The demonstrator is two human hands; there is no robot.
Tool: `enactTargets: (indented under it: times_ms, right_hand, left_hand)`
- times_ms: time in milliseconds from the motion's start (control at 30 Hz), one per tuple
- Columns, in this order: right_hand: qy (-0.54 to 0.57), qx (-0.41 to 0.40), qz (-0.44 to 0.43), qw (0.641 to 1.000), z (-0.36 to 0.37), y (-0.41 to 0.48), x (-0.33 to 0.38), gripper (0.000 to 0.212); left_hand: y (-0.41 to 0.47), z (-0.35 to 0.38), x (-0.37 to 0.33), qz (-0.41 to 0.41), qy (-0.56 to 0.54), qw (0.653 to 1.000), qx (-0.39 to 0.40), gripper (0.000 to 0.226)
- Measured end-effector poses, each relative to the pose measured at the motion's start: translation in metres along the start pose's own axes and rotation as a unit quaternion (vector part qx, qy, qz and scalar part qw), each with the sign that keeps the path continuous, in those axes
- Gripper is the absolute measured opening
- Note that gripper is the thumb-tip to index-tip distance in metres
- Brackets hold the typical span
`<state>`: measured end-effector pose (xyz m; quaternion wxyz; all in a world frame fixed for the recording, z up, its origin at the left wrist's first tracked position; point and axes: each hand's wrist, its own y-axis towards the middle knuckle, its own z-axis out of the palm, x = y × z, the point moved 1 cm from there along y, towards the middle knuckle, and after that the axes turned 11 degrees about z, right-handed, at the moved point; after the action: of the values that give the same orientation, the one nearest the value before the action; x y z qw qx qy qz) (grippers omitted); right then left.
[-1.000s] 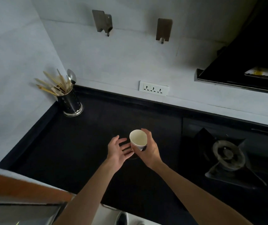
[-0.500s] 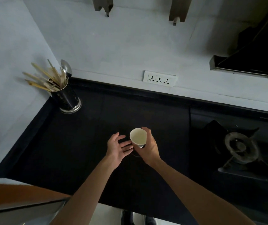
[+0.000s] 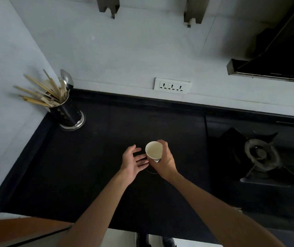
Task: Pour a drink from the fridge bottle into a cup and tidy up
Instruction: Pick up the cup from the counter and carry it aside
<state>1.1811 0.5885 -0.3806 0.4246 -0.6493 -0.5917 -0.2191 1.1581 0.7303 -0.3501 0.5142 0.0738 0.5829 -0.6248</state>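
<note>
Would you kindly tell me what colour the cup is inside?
The cup is creamy white inside; head view.

I see bare black countertop [image 3: 107, 157] to the left of and behind the hands, wide enough to pass. Mid-counter, the right hand [image 3: 165, 161] grips the paper cup [image 3: 153, 149] and the left hand [image 3: 132, 162] lies flat-fingered just beside it, blocking the centre. In the back left corner stands a utensil holder [image 3: 69, 114], its chopsticks [image 3: 39, 97] fanning toward the wall. On the right, the gas burner [image 3: 262, 155] rises from the hob, with the range hood [image 3: 271, 68] overhanging it.
</note>
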Motion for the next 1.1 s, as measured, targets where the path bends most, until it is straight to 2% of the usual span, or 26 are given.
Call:
enactTargets:
  times_ms: [167, 233, 300, 367, 467, 533, 667, 767, 900, 1100]
  right_hand:
    - [-0.009, 0.013, 0.013, 1.000, -0.003, -0.002, 0.003, 0.077]
    - [-0.019, 0.027, 0.023, 0.999, -0.006, -0.004, 0.003, 0.086]
    - [-0.039, 0.050, 0.034, 0.997, -0.013, -0.008, 0.001, 0.097]
    - [-0.062, 0.065, 0.039, 0.995, -0.024, -0.011, -0.001, 0.105]
    - [-0.085, 0.066, 0.051, 0.993, -0.047, -0.016, -0.004, 0.107]
    - [-0.095, 0.063, 0.060, 0.992, -0.068, -0.018, -0.005, 0.104]
    - [-0.148, 0.050, 0.067, 0.985, -0.124, -0.020, -0.009, 0.095]
    - [-0.232, 0.010, 0.051, 0.971, -0.174, -0.027, -0.011, 0.091]
    - [-0.350, -0.053, 0.038, 0.935, -0.240, -0.046, -0.024, 0.087]
    - [-0.400, -0.116, 0.089, 0.905, -0.322, -0.106, -0.069, 0.078]
  left_hand:
    - [-0.002, -0.001, -0.005, 0.016, 0.044, 0.999, 0.020, 0.037]
    - [-0.002, 0.000, -0.010, 0.062, 0.100, 0.992, 0.043, 0.030]
    - [0.002, 0.001, -0.018, 0.147, 0.216, 0.962, 0.083, 0.026]
    - [0.003, 0.005, -0.029, 0.215, 0.340, 0.908, 0.119, 0.033]
    - [0.004, 0.017, -0.047, 0.261, 0.483, 0.820, 0.161, 0.046]
    - [0.002, 0.032, -0.055, 0.300, 0.566, 0.743, 0.195, 0.053]
    - [-0.011, 0.079, -0.060, 0.383, 0.705, 0.557, 0.214, 0.061]
    - [-0.024, 0.121, -0.054, 0.436, 0.742, 0.455, 0.230, 0.061]
    - [-0.049, 0.176, -0.036, 0.460, 0.767, 0.371, 0.250, 0.065]
    - [-0.104, 0.262, 0.012, 0.460, 0.762, 0.338, 0.306, 0.066]
